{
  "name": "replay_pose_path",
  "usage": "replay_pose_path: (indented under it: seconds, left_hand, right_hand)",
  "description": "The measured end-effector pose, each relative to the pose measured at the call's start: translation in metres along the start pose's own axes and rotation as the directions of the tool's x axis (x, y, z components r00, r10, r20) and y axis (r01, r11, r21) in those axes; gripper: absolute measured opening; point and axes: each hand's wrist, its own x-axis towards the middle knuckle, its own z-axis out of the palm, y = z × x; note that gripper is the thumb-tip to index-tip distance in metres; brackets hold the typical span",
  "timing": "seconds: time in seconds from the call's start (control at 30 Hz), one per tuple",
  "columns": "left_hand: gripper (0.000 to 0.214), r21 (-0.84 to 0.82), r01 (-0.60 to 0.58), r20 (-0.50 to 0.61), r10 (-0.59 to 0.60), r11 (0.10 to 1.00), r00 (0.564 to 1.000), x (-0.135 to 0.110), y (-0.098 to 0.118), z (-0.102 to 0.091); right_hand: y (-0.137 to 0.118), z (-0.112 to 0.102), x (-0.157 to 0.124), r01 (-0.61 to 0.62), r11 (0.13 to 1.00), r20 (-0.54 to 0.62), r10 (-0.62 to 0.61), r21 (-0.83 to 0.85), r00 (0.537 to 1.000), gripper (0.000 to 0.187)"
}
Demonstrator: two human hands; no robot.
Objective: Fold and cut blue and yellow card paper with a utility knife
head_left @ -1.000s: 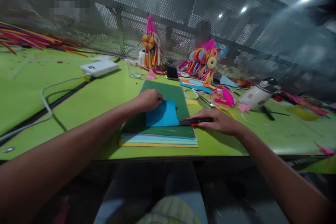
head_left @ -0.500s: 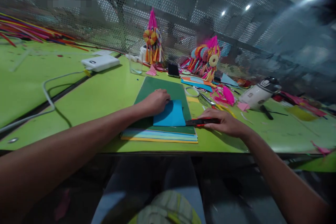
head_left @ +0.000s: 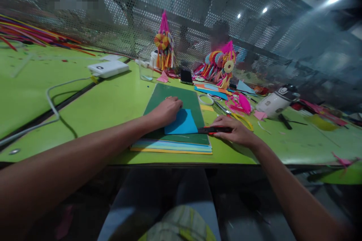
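A folded piece of blue paper (head_left: 182, 122) lies on a dark green sheet (head_left: 161, 99) that tops a stack of coloured papers (head_left: 175, 148). My left hand (head_left: 167, 111) is closed at the blue paper's upper left, its curled fingertips pressing on the paper. In my right hand (head_left: 232, 128) is a slim black-and-red tool (head_left: 215, 130), shaped like a stapler. Its dark tip meets the lower right corner of the blue paper; whether the jaws grip the paper is too small to tell.
Yellow-handled scissors (head_left: 241, 119), a white ring (head_left: 206, 99) and a pink bundle (head_left: 243, 102) lie beyond my right hand. A white bottle (head_left: 277, 101) leans at right. A glass (head_left: 146, 68), a phone (head_left: 186, 76) and a white power bank (head_left: 108, 68) with its cable sit farther back.
My right hand has moved slightly left with the tool, whose tip now sits at the blue paper's corner. The paper's right edge has shifted left; my left hand stays nearly still.
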Motion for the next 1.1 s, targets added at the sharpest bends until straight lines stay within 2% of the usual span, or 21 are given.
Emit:
replay_pose_path:
  seconds: [0.1, 0.2, 0.27, 0.37, 0.5, 0.8, 0.97, 1.1]
  left_hand:
    - [0.032, 0.049, -0.033, 0.017, 0.032, 0.998, 0.999, -0.003, 0.005, -0.007]
    - [0.029, 0.095, -0.076, 0.083, 0.068, 0.993, 0.994, -0.005, 0.008, -0.015]
    - [0.027, 0.129, -0.123, 0.084, 0.113, 0.984, 0.990, -0.006, 0.008, -0.017]
    - [0.025, 0.189, -0.207, 0.042, 0.202, 0.960, 0.978, -0.005, 0.010, -0.018]
    - [0.026, 0.165, -0.299, 0.096, 0.286, 0.940, 0.953, -0.004, 0.011, -0.016]
    - [0.026, 0.028, -0.237, 0.083, 0.234, 0.971, 0.969, -0.005, 0.000, -0.010]
    - [0.031, 0.073, -0.251, 0.092, 0.244, 0.965, 0.965, -0.004, -0.004, -0.006]
    - [0.033, 0.080, -0.245, 0.092, 0.238, 0.966, 0.967, -0.002, -0.007, -0.002]
  right_hand:
    - [0.000, 0.001, -0.001, 0.004, 1.000, -0.010, -0.005, -0.019, 1.000, 0.029]
    - [-0.001, 0.002, -0.003, 0.018, 1.000, -0.006, -0.018, -0.014, 1.000, 0.029]
    - [0.000, 0.002, -0.003, 0.034, 0.999, -0.004, -0.034, 0.023, 0.999, 0.030]
    - [0.003, 0.002, -0.003, 0.048, 0.996, -0.007, -0.048, 0.072, 0.999, 0.031]
    - [0.003, 0.002, -0.001, 0.032, 0.998, -0.013, -0.031, 0.055, 0.999, 0.031]
    - [0.003, -0.001, 0.001, 0.052, 0.997, 0.019, -0.053, 0.054, 0.998, 0.031]
    - [0.000, -0.005, 0.000, 0.057, 0.996, 0.069, -0.061, 0.066, 0.996, 0.032]
    - [-0.004, -0.004, -0.007, 0.053, 0.996, 0.033, -0.056, 0.070, 0.998, 0.030]
